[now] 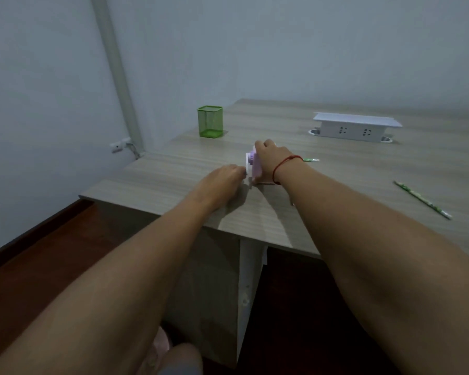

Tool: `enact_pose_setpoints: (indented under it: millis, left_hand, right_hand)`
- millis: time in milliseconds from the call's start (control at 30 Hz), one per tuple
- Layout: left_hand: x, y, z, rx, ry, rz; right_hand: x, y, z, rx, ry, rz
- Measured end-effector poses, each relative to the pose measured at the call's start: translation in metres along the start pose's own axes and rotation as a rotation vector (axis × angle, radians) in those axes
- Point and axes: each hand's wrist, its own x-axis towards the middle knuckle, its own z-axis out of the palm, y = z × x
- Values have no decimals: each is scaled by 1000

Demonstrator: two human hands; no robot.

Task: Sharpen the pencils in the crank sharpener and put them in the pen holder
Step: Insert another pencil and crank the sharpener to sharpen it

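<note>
The crank sharpener point(253, 167) is sitting near the front left corner of the wood-grain table point(168, 171), a small pale lilac body with a white round plate facing left and a darker purple piece beside that plate. The right hand point(273, 160), wearing a red string bracelet point(283, 165) at the wrist, is lying over the top of it with fingers curling down around the body, hiding most of it. The left hand point(224, 177) is reaching in from the left, its fingertips bunching against the white plate; whether they are pinching a handle or a pencil there I cannot tell. A green patterned pencil point(423, 200) is lying well apart to the right, and the tip of a second pencil point(311, 160) is showing just behind the right wrist. The green mesh pen holder point(210, 121) is standing upright at the far left of the table. A white socket box point(358, 128) is sitting farther back.
</note>
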Motion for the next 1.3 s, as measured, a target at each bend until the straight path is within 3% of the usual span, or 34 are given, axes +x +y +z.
enact_pose_setpoints:
  millis: [300,433,733,1067,1300]
  left_hand:
    - [25,-7,1,-86,-241,-178]
    - [42,-7,-6,40,-306,-180]
    - [66,-16,-15,341,-170,-61]
    - [62,-17,-29,87,100,8]
    - [23,-2,-33,65,122,99]
  right_hand:
    - [0,3,15,73,92,20]
    - [6,7,18,86,95,25]
    - [7,9,16,53,67,37]
    - [12,6,9,11,8,56]
    - [24,6,16,45,25,48]
